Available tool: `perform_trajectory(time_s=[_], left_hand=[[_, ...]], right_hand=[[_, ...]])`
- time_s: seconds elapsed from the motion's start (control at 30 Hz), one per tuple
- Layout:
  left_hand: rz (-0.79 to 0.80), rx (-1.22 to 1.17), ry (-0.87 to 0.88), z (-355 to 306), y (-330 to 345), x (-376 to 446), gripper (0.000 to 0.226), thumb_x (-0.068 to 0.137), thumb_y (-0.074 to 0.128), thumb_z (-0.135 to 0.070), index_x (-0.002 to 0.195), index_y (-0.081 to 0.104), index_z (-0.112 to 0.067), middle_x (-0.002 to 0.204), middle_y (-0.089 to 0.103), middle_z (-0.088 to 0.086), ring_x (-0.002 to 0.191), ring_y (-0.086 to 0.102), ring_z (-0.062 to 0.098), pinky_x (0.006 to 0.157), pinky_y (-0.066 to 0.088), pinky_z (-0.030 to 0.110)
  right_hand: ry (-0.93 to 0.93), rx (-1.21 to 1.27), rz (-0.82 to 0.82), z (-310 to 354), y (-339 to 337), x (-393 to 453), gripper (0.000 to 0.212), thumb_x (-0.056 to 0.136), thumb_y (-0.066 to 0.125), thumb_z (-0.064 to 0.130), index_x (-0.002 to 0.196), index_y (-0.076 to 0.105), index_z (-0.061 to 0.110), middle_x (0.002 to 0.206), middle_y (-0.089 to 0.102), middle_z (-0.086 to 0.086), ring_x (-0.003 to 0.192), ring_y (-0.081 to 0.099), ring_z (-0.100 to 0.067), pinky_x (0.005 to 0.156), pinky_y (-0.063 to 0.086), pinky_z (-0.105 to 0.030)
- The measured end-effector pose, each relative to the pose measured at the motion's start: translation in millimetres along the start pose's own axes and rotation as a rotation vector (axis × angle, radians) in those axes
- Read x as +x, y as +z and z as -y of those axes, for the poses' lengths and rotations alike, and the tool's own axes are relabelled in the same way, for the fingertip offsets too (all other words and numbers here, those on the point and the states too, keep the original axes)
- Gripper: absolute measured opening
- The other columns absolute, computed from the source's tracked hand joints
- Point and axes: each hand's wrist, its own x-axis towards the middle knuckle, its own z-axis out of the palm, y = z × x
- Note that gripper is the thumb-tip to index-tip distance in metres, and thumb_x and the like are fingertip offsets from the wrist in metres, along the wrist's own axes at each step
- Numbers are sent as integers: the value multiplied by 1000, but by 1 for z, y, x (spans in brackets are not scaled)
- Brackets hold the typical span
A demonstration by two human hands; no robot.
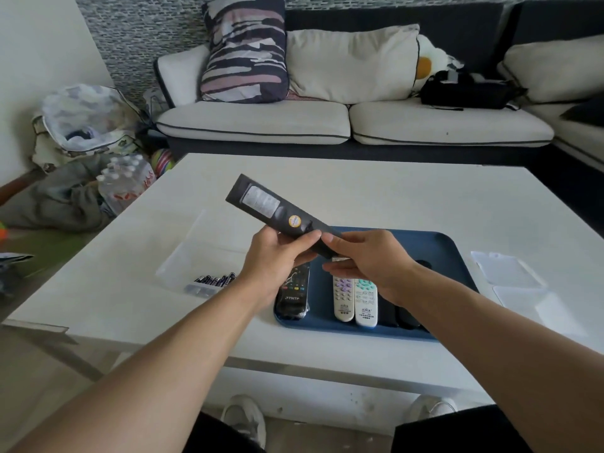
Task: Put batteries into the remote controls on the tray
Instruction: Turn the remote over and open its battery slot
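both bare forearms reach in from the bottom edge and meet over the dark blue plastic tray [438,253] on the white low table [376,194]. left hand [274,256] curls round the middle of a long black plastic remote control [277,214], held back side up and tilted up to the left, clear of the tray; a pale label and a round orange sticker show on its back. right hand [369,259] grips the near end of the same remote, thumb on top where the battery cover probably sits.

judging by its look, the remote is light, stiff and hard-shelled, with a smooth back that could slip. best held along the narrow sides at mid-body, as the left hand does, leaving the thumb of the other hand free to slide the thin cover, which may snap if forced.

a black remote in clear wrap [292,295] and two white remotes with coloured buttons [354,299] lie on the tray. small dark batteries [215,280] lie in a clear plastic box [186,256] just left of it.
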Motion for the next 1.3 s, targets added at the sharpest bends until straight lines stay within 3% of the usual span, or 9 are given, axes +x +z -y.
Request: perform_trajectory(time_s=[0.13, 0.23, 0.37, 0.5, 0.6, 0.73, 0.87, 1.13, 1.3], left_hand=[[-3, 136, 44, 6, -1, 3, 31, 88, 75, -27, 105, 68, -2, 103, 76, 15, 99, 75, 29, 93, 58, 49], [-124, 212, 88, 9, -5, 9, 23, 84, 77, -27, 98, 70, -10, 96, 78, 8, 94, 76, 23, 91, 59, 48], [-194, 85, -1, 6, -12, 13, 8, 88, 74, -14, 94, 71, -9, 95, 77, 12, 92, 76, 25, 83, 62, 45], [-174, 25, -142, 8, -14, 12, 6, 90, 67, -10, 93, 71, -7, 83, 76, 11, 79, 74, 25, 75, 63, 46], [-136, 18, -207, 8, -12, 11, 6, 90, 68, -10, 94, 71, -7, 81, 74, 11, 70, 72, 22, 66, 61, 39], [-81, -33, -274, 5, -9, 7, 16, 92, 66, -11, 106, 72, -5, 82, 72, 10, 65, 71, 19, 55, 57, 31], [-25, -105, -320, 0, -8, 2, 20, 99, 51, -15, 109, 66, -6, 90, 74, 11, 73, 72, 25, 48, 55, 30], [42, -198, -371, -3, -13, -2, 30, 103, 43, -15, 127, 59, -8, 84, 72, 13, 75, 75, 33, 49, 58, 37], [55, -175, -348, -3, -17, -2, 36, 102, 44, -15, 133, 61, -12, 95, 72, 12, 75, 74, 28, 51, 57, 34]], right_hand=[[-30, -95, -76, -5, -4, 1, 42, 78, 85, 31, 112, 73, 9, 86, 78, -7, 77, 77, -24, 76, 63, -31], [-85, -225, -123, -3, -11, 2, 33, 77, 88, 27, 102, 71, 14, 74, 76, -8, 69, 76, -24, 76, 63, -35], [-56, -784, 104, -13, -17, -8, 14, 80, 84, 19, 84, 70, 16, 73, 76, -4, 68, 76, -20, 78, 60, -35], [-26, -968, 253, -29, -2, -16, 15, 81, 79, 13, 90, 68, 17, 84, 76, -7, 73, 75, -24, 77, 62, -40], [-95, -1116, 274, -39, 12, -18, 15, 83, 77, 14, 95, 68, 18, 81, 67, 5, 81, 70, -22, 75, 61, -33], [-77, -1268, 276, -58, 27, -21, 15, 84, 77, 31, 93, 69, 24, 95, 69, 2, 89, 64, -20, 75, 58, -32], [-106, -1480, 210, -67, 33, -23, 36, 81, 75, 53, 103, 71, 25, 100, 68, 0, 87, 64, -22, 74, 54, -34], [-110, -1458, 86, -66, 26, -24, 39, 80, 73, 59, 99, 72, 26, 92, 70, 3, 85, 65, -20, 74, 52, -31], [-140, -1543, 24, -67, 23, -26, 45, 81, 70, 62, 106, 70, 24, 97, 70, 1, 90, 66, -22, 73, 52, -32]])
